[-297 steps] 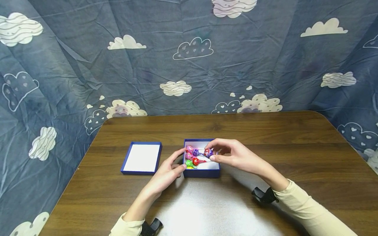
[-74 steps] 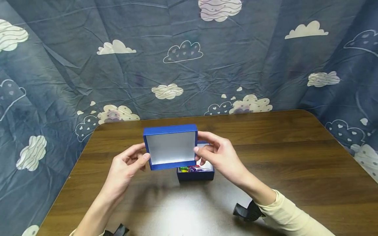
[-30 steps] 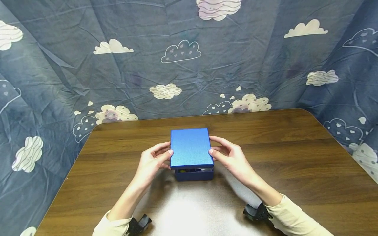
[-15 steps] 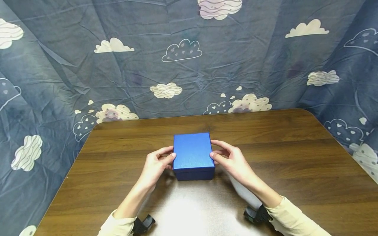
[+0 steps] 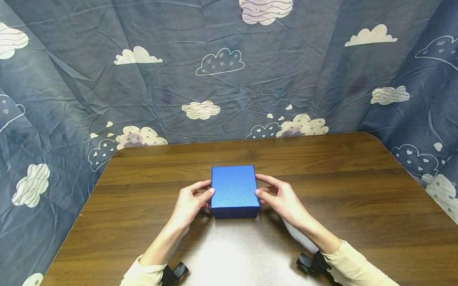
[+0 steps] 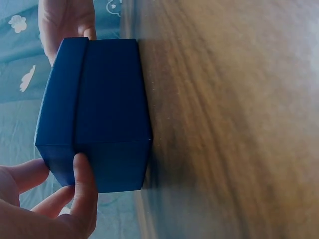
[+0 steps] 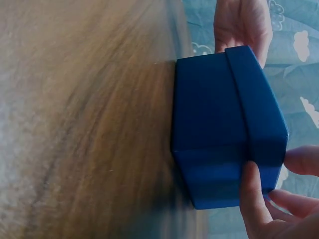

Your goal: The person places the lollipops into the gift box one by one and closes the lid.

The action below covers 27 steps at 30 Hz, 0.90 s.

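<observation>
A blue box stands on the table with its lid (image 5: 234,186) fitted over the base (image 5: 235,213). Both wrist views show the lid's lower edge running evenly along the box wall (image 6: 112,89). On one side my left hand (image 5: 189,202) grips the lid, thumb at the top edge and fingers down the side. My right hand (image 5: 284,198) holds the opposite side the same way, and in the right wrist view one fingertip (image 7: 250,174) presses at the lid's lower edge. The lollipops are hidden inside.
The brown wooden table (image 5: 340,174) reaches back to a blue curtain (image 5: 229,91) with cloud prints. Black wrist straps with camera mounts (image 5: 311,262) sit low beside both forearms.
Earlier, lollipops lay in the uncovered box while the lid lay at the left. The lid was lifted, turned over and set on the box. In the last second it sank down over the base.
</observation>
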### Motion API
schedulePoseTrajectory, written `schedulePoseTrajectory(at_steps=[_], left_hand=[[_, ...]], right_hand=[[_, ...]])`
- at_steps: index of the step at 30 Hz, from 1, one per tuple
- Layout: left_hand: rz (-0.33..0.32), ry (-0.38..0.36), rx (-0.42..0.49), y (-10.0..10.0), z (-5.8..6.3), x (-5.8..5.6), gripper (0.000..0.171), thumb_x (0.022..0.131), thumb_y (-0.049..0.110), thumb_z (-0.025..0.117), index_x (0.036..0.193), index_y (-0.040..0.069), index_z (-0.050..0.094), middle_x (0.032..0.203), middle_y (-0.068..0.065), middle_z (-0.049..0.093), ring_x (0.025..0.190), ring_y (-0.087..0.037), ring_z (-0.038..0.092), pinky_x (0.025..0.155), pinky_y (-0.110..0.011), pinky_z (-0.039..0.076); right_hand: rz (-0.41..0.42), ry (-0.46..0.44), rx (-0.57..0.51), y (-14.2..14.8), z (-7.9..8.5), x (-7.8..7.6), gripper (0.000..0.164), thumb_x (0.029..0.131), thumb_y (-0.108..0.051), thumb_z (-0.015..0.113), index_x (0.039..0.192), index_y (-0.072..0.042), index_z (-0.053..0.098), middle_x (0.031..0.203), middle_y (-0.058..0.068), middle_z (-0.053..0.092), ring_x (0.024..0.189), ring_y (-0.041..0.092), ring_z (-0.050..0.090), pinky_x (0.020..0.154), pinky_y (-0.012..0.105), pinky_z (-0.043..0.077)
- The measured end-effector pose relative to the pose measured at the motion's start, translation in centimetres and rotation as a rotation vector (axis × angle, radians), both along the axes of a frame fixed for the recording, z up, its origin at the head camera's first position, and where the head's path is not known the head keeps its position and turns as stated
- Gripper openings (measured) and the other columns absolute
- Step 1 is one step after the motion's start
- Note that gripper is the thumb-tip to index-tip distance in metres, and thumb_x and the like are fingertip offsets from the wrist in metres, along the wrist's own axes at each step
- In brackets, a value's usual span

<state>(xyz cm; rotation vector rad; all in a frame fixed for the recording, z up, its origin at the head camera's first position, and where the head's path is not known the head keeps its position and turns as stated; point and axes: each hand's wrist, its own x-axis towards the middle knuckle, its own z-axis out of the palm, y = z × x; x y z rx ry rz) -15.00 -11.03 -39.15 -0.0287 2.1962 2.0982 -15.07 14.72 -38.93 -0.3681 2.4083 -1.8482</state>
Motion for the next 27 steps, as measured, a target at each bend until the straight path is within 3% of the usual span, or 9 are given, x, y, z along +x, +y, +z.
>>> schedulePoseTrajectory(at_steps=[6,27], left_hand=[[0.009,-0.005,-0.009,0.1,-0.5,0.0,0.039,0.084,0.011,0.068,0.121,-0.001,0.06,0.095,-0.012,0.065,0.061,-0.018,0.059,0.062,-0.038,0.052],[-0.01,-0.037,0.023,0.0,-1.4,-0.2,0.041,0.085,0.011,0.067,0.123,-0.003,0.057,0.103,-0.015,0.062,0.062,-0.017,0.06,0.061,-0.039,0.054]], right_hand=[[0.01,-0.002,0.011,0.1,-0.7,-0.4,0.047,0.089,-0.012,0.064,0.132,-0.003,0.05,0.099,0.018,0.067,0.079,0.023,0.066,0.072,0.033,0.053],[0.006,-0.046,-0.009,0.1,-1.5,-0.8,0.047,0.088,-0.012,0.064,0.132,-0.002,0.05,0.106,0.021,0.064,0.078,0.024,0.066,0.072,0.04,0.053]])
